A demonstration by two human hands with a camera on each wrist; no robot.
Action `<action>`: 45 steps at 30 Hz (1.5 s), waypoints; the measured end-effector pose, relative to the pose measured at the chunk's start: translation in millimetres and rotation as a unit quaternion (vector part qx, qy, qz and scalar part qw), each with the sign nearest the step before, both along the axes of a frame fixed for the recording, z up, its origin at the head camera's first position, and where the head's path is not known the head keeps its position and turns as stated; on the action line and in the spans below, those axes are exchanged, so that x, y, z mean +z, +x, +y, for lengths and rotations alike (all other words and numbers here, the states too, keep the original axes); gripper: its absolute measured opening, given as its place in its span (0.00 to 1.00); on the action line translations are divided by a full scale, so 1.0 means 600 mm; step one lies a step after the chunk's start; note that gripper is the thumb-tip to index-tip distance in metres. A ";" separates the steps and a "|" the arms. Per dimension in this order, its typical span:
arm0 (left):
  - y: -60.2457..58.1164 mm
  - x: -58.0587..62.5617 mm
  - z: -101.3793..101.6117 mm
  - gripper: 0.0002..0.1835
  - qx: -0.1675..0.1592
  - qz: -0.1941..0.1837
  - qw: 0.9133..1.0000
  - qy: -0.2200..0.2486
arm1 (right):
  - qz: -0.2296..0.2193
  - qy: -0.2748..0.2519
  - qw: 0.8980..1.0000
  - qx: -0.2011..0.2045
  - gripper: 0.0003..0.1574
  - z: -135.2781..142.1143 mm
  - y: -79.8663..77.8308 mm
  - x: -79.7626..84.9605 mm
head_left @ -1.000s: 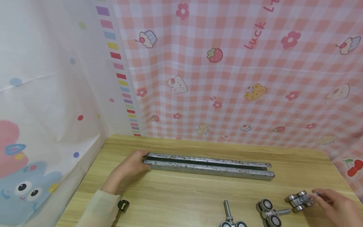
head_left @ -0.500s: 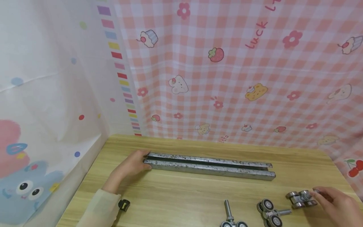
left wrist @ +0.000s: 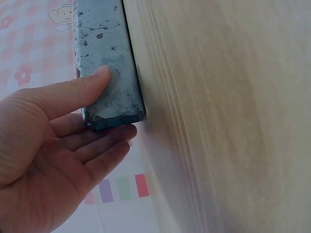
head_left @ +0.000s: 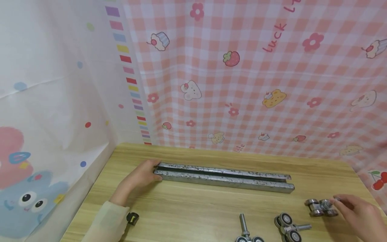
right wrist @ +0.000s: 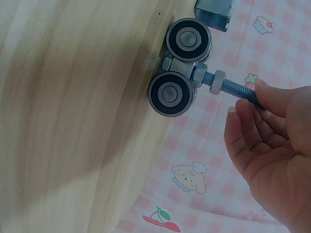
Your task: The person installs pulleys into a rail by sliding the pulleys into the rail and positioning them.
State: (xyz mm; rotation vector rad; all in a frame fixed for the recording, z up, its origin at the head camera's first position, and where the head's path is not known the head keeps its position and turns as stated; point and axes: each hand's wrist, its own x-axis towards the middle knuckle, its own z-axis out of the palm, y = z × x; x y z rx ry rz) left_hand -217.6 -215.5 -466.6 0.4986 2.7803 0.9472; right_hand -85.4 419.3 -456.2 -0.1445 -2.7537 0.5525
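Note:
A grey, scuffed steel channel rail lies lengthwise on the wooden table, its slot facing up. My left hand grips its left end; in the left wrist view the thumb presses the side of the rail and the fingers curl behind and under the end. My right hand pinches the threaded bolt of a wheeled track roller between thumb and fingertips. In the right wrist view the bolt carries nuts, and the roller's wheels have black seals, close over the table.
Two more track rollers lie near the front: one roller with its bolt pointing right, another roller with its bolt pointing away, cut off by the frame. A small black object shows beside the left sleeve. Printed cloth hangs behind the table.
My right hand has raised the roller slightly in the view and turned it, so its wheels now stand more level. The left hand and the rail have stayed put.

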 end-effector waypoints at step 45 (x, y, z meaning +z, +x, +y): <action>0.001 0.001 0.001 0.34 0.011 -0.008 1.000 -0.010 | -0.057 -0.007 0.997 0.042 0.18 0.004 -0.078 0.021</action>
